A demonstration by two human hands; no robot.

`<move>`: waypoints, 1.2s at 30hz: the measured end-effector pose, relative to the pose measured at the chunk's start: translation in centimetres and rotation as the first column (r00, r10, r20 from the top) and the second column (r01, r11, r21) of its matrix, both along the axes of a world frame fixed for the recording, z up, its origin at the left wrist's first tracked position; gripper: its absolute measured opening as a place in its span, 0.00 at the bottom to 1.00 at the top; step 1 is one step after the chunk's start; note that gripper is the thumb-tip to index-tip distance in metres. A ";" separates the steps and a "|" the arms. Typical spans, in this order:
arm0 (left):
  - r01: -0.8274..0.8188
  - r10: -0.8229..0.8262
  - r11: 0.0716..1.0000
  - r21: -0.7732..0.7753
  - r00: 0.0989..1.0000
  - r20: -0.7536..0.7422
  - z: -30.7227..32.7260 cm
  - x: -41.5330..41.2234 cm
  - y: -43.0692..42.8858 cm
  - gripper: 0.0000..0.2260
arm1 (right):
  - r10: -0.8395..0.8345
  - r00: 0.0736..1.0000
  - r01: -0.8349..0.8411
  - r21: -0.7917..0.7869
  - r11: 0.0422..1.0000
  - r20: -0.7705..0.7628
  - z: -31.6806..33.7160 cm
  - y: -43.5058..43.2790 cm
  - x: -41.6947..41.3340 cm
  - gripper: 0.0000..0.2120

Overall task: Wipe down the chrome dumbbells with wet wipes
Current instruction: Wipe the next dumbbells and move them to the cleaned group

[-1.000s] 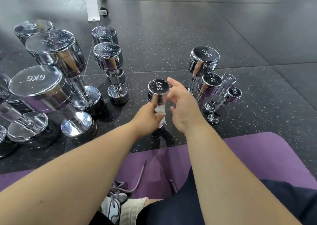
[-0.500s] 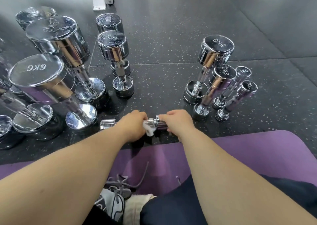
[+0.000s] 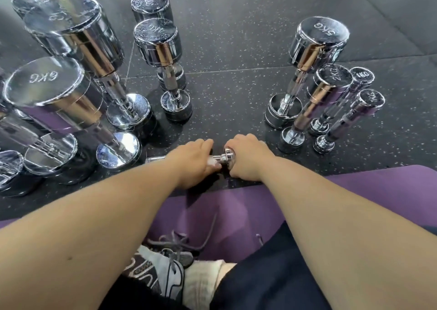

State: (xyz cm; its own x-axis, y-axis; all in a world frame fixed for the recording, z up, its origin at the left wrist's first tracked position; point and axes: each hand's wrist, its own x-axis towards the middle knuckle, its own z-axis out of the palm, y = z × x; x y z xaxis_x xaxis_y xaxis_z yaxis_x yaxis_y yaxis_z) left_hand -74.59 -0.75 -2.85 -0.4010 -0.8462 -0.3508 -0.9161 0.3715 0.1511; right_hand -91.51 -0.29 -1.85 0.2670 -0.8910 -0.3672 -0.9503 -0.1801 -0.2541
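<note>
Speckled black rubber floor (image 3: pixel 236 37) spreads beyond the fingers, and a smooth purple mat (image 3: pixel 236 205) lies behind them. Mirror-chrome upright dumbbells (image 3: pixel 47 89) with cylinder heads flank both hands. Between them a small dumbbell (image 3: pixel 225 157) lies flat. The right hand (image 3: pixel 248 156) curls its fingers over the round head, and the left hand (image 3: pixel 191 160) wraps a crumpled white wet wipe (image 3: pixel 212 163) round the handle.

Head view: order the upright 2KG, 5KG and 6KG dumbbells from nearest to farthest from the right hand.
1. 2KG dumbbell: its base stands just right of the right hand.
2. 5KG dumbbell: also on the right, its base behind the 2KG one's.
3. 6KG dumbbell: far over on the left side.
</note>
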 end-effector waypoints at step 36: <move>0.037 0.006 0.992 -0.120 0.940 0.340 1.1 -0.8 -1.2 0.19 | -0.204 0.966 0.208 -0.008 0.978 0.158 -2.0 -1.0 0.1 0.32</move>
